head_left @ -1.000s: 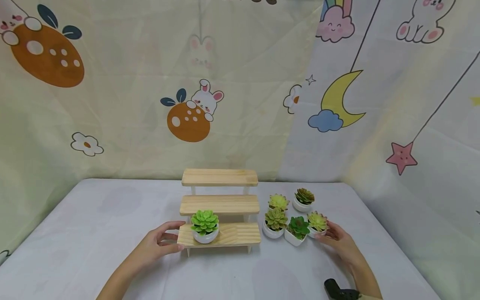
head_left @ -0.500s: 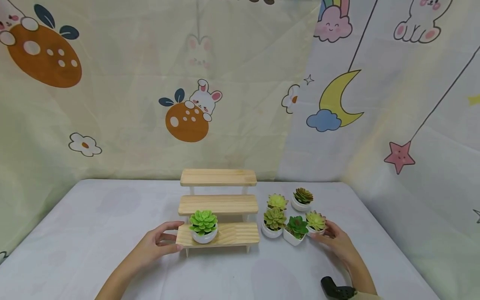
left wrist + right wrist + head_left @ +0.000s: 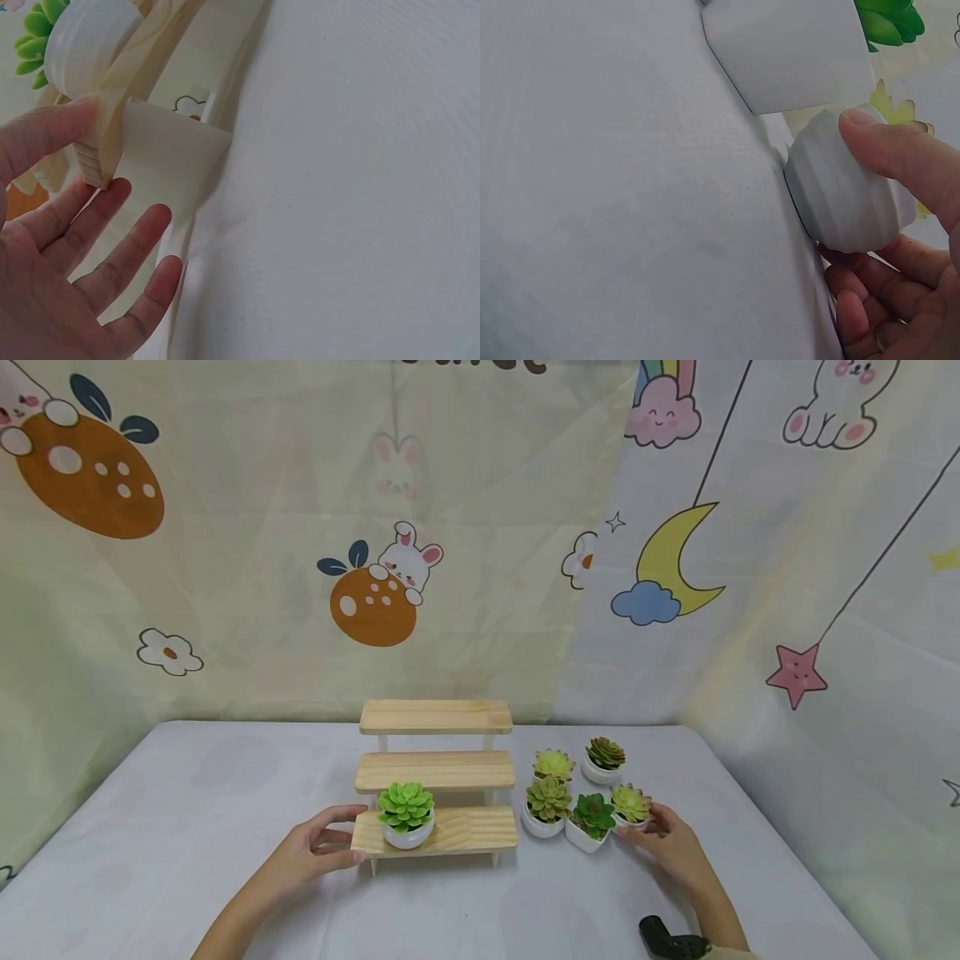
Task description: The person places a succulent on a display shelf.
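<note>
My left hand [image 3: 318,845] pinches the left end of the lowest plank of a three-tier wooden display stand [image 3: 480,831]. In the left wrist view, its thumb lies on the plank [image 3: 112,142] while the fingers spread below. A bright green potted succulent [image 3: 406,810] sits on that lowest tier. Over on the right, my right hand [image 3: 678,852] grips a yellow-green succulent [image 3: 632,803] by its round white pot [image 3: 847,187], thumb on one side and fingers on the other. The pot still rests on the table. A dark green succulent [image 3: 593,816] in a square white pot stands right beside it.
Behind these stand a brown-green succulent [image 3: 605,753], an olive-green succulent [image 3: 548,799] and a yellow-green succulent [image 3: 554,765], the last partly hidden. The white-covered table [image 3: 247,777] meets a cartoon-printed cloth [image 3: 495,568] at the back. A black device [image 3: 671,941] sits at my right wrist.
The head view has shifted slightly. Both hands keep their places on the stand and the pot, and no plant has visibly moved.
</note>
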Demonstrator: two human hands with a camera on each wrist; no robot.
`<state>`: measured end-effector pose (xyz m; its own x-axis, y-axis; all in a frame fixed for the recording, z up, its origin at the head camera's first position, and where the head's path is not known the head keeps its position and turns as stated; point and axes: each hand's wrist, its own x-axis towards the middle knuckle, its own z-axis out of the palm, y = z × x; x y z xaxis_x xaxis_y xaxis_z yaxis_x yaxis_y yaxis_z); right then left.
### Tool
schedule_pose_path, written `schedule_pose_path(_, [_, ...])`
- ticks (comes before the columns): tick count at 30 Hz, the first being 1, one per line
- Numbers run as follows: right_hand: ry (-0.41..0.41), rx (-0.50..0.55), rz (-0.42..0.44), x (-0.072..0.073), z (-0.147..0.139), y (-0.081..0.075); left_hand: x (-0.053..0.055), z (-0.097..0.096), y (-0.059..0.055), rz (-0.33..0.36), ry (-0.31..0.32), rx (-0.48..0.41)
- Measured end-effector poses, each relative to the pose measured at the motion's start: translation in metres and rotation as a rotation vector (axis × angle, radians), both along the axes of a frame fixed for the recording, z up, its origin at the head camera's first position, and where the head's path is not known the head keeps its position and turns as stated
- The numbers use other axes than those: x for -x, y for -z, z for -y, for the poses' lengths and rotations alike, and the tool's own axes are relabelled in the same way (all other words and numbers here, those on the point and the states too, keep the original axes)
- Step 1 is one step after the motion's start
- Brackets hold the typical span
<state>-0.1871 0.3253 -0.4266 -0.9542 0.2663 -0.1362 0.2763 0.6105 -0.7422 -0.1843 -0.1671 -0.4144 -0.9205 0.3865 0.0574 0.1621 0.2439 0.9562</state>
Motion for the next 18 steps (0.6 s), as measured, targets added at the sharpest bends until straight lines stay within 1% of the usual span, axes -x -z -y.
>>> schedule_pose_path(3, [-0.003,-0.008,-0.007,-0.0002,-0.0007,0.0008,-0.0004,-0.0003,0.0007,0.017,-0.006,-0.006])
schedule_pose_path(7, [-0.006,-0.019,-0.012,-0.0008,-0.0030,0.0007,0.0000,-0.0010,0.0004,0.018,-0.007,-0.002])
schedule_pose_path(12, [0.000,-0.016,-0.006,-0.0007,-0.0042,-0.0017,-0.0004,-0.0015,-0.0001,0.002,-0.011,0.005])
schedule_pose_path(18, [0.009,0.004,-0.012,-0.0036,-0.0029,-0.0086,-0.0014,-0.0001,0.0004,-0.009,-0.003,0.000])
